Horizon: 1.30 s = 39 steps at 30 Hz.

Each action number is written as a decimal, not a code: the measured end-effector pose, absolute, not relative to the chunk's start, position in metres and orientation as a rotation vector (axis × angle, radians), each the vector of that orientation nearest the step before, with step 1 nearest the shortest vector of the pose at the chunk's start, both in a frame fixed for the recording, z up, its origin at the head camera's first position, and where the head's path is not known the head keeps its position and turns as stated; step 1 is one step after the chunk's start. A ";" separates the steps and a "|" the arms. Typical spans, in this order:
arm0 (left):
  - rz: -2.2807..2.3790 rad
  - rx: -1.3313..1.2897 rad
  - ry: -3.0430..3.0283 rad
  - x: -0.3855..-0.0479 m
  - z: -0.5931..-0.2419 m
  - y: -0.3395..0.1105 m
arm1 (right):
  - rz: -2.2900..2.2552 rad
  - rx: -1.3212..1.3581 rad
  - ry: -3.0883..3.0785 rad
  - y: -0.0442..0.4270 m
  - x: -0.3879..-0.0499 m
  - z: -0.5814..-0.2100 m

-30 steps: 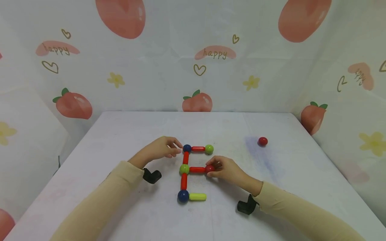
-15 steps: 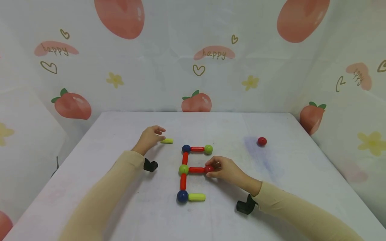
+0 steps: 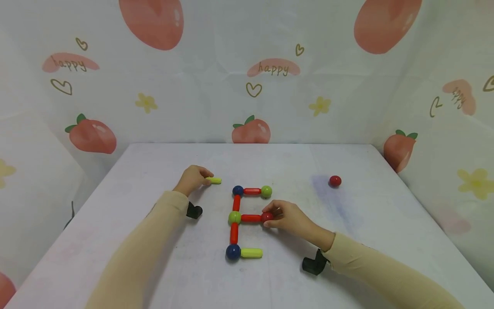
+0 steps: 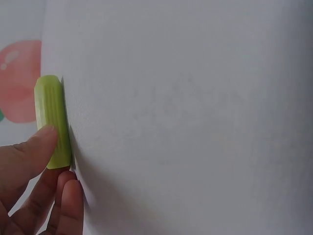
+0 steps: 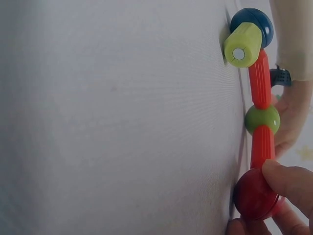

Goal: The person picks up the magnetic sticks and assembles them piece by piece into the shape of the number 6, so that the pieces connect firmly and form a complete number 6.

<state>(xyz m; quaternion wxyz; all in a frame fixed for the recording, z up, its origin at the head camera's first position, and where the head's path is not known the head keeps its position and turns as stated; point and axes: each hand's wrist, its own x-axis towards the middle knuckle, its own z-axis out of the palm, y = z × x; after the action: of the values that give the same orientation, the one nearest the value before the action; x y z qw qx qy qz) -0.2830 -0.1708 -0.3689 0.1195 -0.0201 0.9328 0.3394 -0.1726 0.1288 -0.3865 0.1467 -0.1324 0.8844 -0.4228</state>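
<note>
Near the far left part of the table, my left hand pinches a loose yellow-green magnetic rod. In the left wrist view the thumb presses on the ribbed side of this rod, which lies against the tabletop. My right hand grips a red magnetic ball at the right end of the middle red rod. That ball belongs to an E-like figure with red rods, a green ball midway, a blue ball at the top and a bigger blue ball at the bottom.
Another green ball ends the figure's top arm. A second yellow-green rod extends right from the bottom blue ball, its far end bare. A loose red ball lies at the back right. A printed cloth hangs behind the table.
My left hand has gone from beside the top blue ball to the left and back, and now pinches the loose yellow-green rod. The right hand keeps hold of the red ball.
</note>
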 end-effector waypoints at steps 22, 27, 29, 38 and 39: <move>1.122 0.111 2.716 -0.257 -0.334 -0.146 | -1.212 -0.401 2.551 0.130 -0.174 -0.388; 1.171 0.240 2.668 -0.233 -0.316 -0.128 | -1.211 -0.386 2.544 0.129 -0.174 -0.387; 1.175 0.291 2.641 -0.222 -0.313 -0.122 | -1.212 -0.395 2.542 0.129 -0.174 -0.387; 1.128 0.375 2.563 -0.191 -0.325 -0.107 | -1.203 -0.391 2.550 0.129 -0.173 -0.386; 1.123 0.385 2.557 -0.188 -0.327 -0.105 | -1.202 -0.391 2.550 0.129 -0.173 -0.386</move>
<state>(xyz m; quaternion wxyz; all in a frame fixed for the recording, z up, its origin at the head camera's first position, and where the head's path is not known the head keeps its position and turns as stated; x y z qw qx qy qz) -0.1879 -0.1049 -0.3272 0.1607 0.1346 0.8952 0.3933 -0.1730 0.1291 -0.3859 0.1471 -0.1359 0.8863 -0.4176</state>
